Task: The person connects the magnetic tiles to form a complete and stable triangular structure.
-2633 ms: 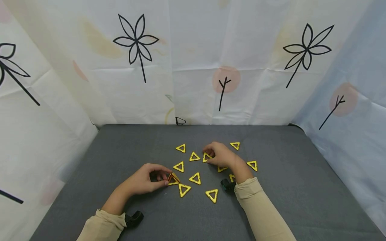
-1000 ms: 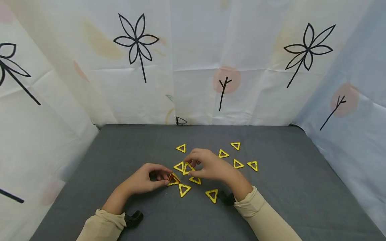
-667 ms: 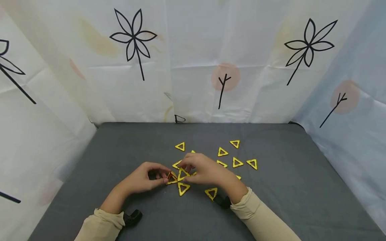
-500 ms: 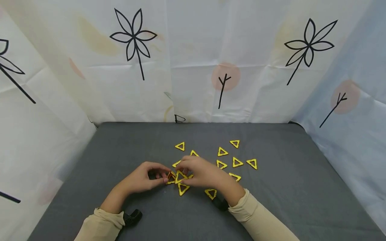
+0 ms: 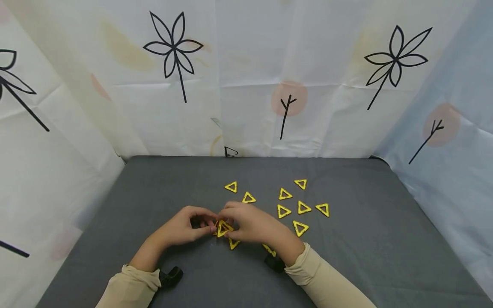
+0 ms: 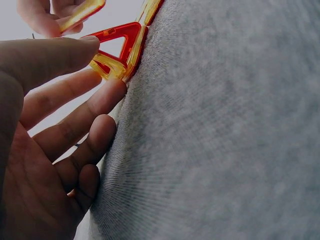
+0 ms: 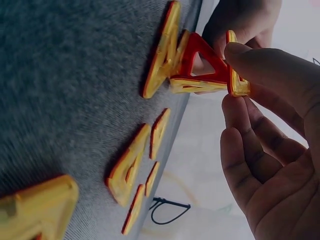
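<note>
My left hand (image 5: 175,229) holds upright triangular magnetic tiles, with the thumb at the top of a red-looking tile (image 6: 134,36) and fingertips low beside it. These tiles lean together on the grey table (image 5: 165,179). In my right hand (image 5: 252,223), thumb and fingers pinch a yellow triangular tile (image 5: 219,231), raised right up against the leaning ones. The right wrist view shows this pinched tile (image 7: 231,75) edge-on at the peak of the standing red tile (image 7: 188,56). Another tile (image 5: 233,244) lies flat at their foot, partly covered by my right hand.
Several yellow triangular tiles lie flat beyond and to the right, among them a near one (image 5: 301,228), a far one (image 5: 301,184) and one at far left (image 5: 231,187). My right wrist overlaps another tile (image 5: 269,250). A printed cloth (image 5: 250,119) hangs behind the table.
My right hand has picked a yellow tile from the middle of the scattered ones and carried it left and nearer, up to the leaning tiles. My left hand has stayed in place.
</note>
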Tool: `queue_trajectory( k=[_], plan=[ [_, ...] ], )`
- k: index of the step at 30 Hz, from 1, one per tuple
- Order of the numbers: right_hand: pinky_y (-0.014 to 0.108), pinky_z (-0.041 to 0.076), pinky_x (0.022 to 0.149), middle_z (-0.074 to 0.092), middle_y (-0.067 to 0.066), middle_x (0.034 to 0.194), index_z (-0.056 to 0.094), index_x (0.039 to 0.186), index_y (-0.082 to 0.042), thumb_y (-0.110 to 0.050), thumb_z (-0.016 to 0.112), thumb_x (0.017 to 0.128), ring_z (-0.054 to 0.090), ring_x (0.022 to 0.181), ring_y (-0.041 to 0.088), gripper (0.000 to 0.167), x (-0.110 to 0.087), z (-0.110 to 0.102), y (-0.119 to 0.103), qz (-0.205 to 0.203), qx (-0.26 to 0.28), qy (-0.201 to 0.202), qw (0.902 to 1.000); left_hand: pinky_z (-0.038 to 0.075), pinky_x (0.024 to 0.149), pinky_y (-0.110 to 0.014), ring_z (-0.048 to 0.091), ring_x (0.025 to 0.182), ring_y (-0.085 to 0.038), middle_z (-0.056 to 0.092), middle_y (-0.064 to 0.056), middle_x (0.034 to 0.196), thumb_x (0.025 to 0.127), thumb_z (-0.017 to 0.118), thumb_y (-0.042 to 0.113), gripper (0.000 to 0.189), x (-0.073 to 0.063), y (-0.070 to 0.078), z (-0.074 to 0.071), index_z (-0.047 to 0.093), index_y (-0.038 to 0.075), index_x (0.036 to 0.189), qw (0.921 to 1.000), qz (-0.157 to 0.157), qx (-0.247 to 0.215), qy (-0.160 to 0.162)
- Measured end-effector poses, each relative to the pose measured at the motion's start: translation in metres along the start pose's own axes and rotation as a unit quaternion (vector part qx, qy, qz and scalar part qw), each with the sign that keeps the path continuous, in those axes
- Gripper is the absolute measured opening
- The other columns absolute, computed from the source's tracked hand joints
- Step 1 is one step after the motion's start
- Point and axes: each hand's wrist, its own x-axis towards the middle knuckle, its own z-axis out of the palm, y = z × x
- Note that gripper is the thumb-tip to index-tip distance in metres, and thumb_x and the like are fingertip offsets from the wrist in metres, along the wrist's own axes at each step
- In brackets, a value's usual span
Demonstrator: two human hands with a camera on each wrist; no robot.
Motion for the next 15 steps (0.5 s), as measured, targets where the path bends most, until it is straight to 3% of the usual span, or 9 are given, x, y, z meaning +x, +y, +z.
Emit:
queue_trajectory(
  k=[6, 15],
  plan=[
    [0.019, 0.048, 0.076, 0.067, 0.001, 0.110, 0.075, 0.127, -0.011, -0.013, 0.083, 0.094, 0.063, 0.090, 0.016, 0.035, 0.001, 0.004, 0.001, -0.005, -0.009, 0.010, 0.9999, 0.058, 0.071, -0.029, 0.070, 0.083, -0.008, 0.077, 0.007, 0.097, 0.099, 0.079, 0.025, 0.024, 0.000, 0.001, 0.000, 0.077, 0.019, 0.123, 1.0000, 0.003, 0.002, 0.000],
    [0.018, 0.044, 0.072, 0.065, 0.001, 0.104, 0.074, 0.124, -0.012, -0.014, 0.085, 0.092, 0.052, 0.082, 0.006, 0.034, 0.004, 0.011, 0.002, -0.013, -0.049, 0.025, 0.9984, 0.057, 0.070, -0.029, 0.069, 0.082, -0.007, 0.076, 0.008, 0.096, 0.098, 0.079, 0.026, 0.024, 0.000, 0.001, -0.001, 0.077, 0.020, 0.122, 0.9999, -0.002, 0.009, 0.004]
  ],
)
